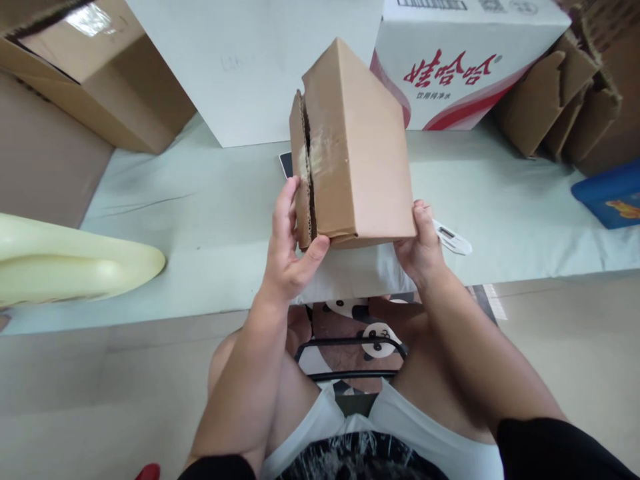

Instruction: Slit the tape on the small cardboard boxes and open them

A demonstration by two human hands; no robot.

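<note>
I hold a small brown cardboard box up in front of me with both hands, tilted on its edge. Clear tape runs over its flap seam on the left face, and the flap edge there is torn. My left hand grips the box's lower left corner, thumb under the flap edge. My right hand clasps the lower right corner. A white utility knife lies on the table just right of my right hand. A dark phone peeks out behind the box.
The pale table carries a white panel, a white printed carton with red characters, brown cartons at left, folded cardboard at right, and a blue item. A cream plastic shape lies at left.
</note>
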